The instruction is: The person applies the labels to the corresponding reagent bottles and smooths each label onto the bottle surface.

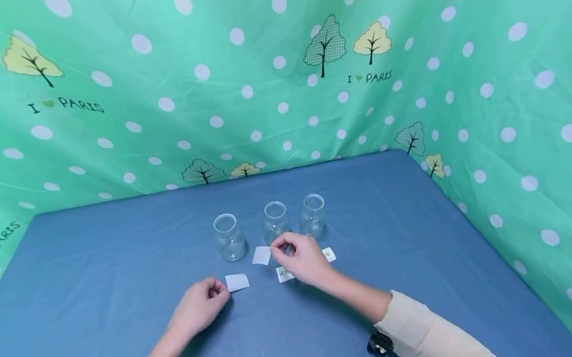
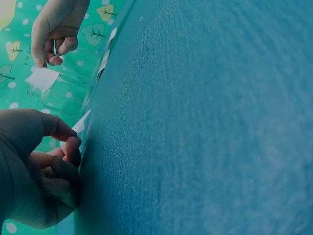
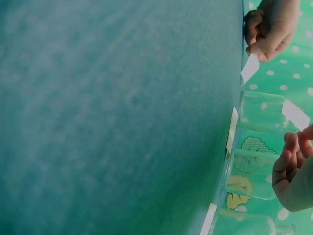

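My left hand (image 1: 198, 306) pinches the edge of a small white paper slip (image 1: 237, 282) low over the blue cloth. Between thumb and index finger, my right hand (image 1: 303, 256) holds up another white paper slip (image 1: 260, 255) by its side, near the jars. Three open glass jars stand in a row behind the hands: a left jar (image 1: 232, 243), a middle jar (image 1: 275, 219) and a right jar (image 1: 313, 217). In front of them lies a label with writing (image 1: 285, 274), partly hidden by my right hand, and a second label (image 1: 330, 254) lies farther right.
A blue cloth (image 1: 112, 256) covers the table. Green dotted curtains (image 1: 234, 113) with tree prints rise behind it and along the right side. A small black device (image 1: 379, 344) sits at my right sleeve.
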A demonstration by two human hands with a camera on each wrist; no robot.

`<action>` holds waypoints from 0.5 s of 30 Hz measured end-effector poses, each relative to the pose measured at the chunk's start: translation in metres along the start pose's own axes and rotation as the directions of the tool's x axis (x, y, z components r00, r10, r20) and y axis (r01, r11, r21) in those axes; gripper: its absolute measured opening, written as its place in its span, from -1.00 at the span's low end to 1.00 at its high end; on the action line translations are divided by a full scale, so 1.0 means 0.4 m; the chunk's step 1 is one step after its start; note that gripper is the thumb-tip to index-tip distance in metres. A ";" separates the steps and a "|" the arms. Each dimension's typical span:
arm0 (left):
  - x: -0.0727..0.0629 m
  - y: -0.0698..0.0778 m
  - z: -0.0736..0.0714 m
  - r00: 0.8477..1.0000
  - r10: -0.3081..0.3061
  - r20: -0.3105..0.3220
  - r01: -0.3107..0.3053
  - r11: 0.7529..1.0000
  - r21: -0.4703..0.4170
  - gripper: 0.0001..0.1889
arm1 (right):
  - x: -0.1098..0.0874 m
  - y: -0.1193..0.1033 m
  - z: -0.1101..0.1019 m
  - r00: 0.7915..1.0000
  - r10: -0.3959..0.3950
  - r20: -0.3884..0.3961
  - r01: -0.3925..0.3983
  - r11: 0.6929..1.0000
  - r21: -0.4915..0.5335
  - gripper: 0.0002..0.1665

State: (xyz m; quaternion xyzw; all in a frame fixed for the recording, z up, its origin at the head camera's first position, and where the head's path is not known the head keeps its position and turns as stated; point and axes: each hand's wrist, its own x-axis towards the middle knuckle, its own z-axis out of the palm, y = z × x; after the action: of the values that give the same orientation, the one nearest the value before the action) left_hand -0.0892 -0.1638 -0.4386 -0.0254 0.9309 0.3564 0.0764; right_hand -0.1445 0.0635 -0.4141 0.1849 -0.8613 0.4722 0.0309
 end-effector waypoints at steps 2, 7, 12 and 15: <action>0.000 0.002 -0.002 1.000 0.014 0.000 -0.014 1.000 0.008 -0.94 | 0.001 0.000 -0.001 1.000 -0.001 -0.001 0.001 1.000 0.000 -0.90; -0.002 0.006 -0.010 0.999 0.039 0.020 -0.039 0.999 0.021 -0.96 | 0.004 0.001 -0.001 1.000 -0.001 0.003 0.001 1.000 -0.011 -0.91; -0.002 0.001 -0.017 0.999 0.043 0.025 -0.044 0.998 0.039 -0.95 | 0.005 0.000 -0.001 1.000 -0.003 0.010 0.003 1.000 -0.007 -0.91; -0.001 -0.002 -0.019 0.999 0.038 0.028 -0.039 0.998 0.042 -0.95 | 0.003 -0.001 -0.002 1.000 -0.012 0.019 0.012 1.000 -0.005 -0.90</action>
State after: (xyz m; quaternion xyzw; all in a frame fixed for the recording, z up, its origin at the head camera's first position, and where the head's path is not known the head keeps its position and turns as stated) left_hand -0.0896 -0.1697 -0.4334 -0.0009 0.9375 0.3381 0.0824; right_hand -0.1457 0.0637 -0.4131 0.1944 -0.8616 0.4681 0.0257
